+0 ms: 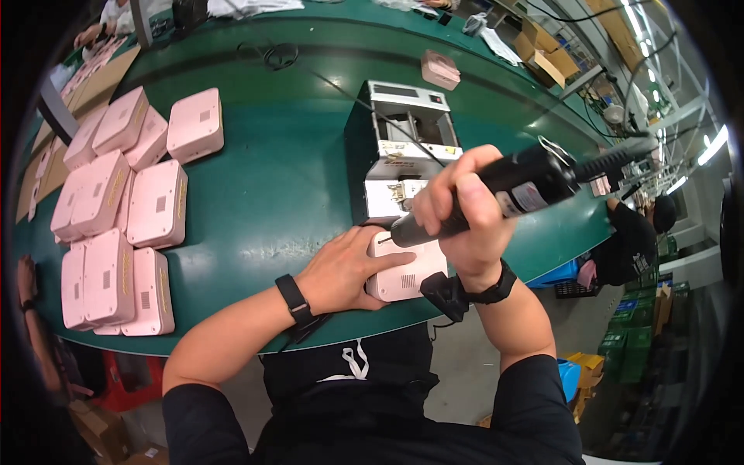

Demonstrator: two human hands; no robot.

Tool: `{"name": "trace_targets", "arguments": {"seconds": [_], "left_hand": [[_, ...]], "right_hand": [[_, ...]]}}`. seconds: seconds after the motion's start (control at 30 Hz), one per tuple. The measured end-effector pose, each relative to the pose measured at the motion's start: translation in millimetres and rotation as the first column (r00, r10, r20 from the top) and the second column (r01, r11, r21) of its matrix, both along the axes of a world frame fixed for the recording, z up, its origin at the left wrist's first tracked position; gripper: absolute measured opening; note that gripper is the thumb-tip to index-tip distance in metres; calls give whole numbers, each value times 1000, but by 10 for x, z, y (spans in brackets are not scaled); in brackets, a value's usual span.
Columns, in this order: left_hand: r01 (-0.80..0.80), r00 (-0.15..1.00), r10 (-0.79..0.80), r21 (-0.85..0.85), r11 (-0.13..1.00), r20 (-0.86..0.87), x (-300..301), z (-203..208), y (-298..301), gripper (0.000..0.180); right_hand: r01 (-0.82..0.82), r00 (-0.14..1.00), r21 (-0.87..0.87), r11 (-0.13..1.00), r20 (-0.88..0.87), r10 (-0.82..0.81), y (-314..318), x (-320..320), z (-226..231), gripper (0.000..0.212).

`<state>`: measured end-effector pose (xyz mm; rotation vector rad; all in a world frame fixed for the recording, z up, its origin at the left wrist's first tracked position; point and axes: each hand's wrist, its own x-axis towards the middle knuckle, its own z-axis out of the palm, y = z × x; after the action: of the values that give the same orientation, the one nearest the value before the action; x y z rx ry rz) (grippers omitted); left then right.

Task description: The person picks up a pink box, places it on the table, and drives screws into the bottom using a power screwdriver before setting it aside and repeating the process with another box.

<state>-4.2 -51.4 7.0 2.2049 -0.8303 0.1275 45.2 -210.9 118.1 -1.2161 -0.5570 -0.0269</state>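
Observation:
A pink square plastic case point(408, 276) with a small grille lies on the green table point(263, 178) right in front of me. My left hand point(339, 270) steadies it, with the thumb across its top and the fingers along its left side. A black electric screwdriver point(529, 187) is wrapped in the fingers of my right hand point(471, 215). The tool leans down to the left, and its thin bit points at the case's upper left corner. Whether a screw is under the bit, I cannot tell. Just beyond the case stands a black-and-white screw feeder point(409, 164).
Several pink cases point(108, 194) are piled at the left; another pink case point(440, 70) lies at the far side. A cable point(364, 101) runs across the table above the feeder. A co-worker's arm point(35, 310) shows at the left edge, another person point(639, 236) at the right.

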Motion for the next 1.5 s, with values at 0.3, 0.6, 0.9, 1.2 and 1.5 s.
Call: {"name": "trace_targets", "arguments": {"seconds": [0.3,0.6,0.9,1.2,1.5], "left_hand": [[-111,992,116,84,990,-54,-201,112,370,77],[-120,993,121,22,992,-4,-172,23,405,76],[-132,991,132,-23,991,-19,-170,-9,368,77],[-143,990,143,-11,990,-21,-191,-26,364,77],[-144,989,144,-4,990,-27,-87,7,411,78]], "right_hand": [[238,961,-38,971,153,-229,-234,275,324,16],[161,987,-110,981,37,-158,-334,145,229,19],[56,998,-170,984,17,-54,-597,-304,113,24],[23,1000,-79,997,-17,-24,-651,-320,-44,25],[14,1000,-86,996,5,-14,-608,-299,-19,27]]}}
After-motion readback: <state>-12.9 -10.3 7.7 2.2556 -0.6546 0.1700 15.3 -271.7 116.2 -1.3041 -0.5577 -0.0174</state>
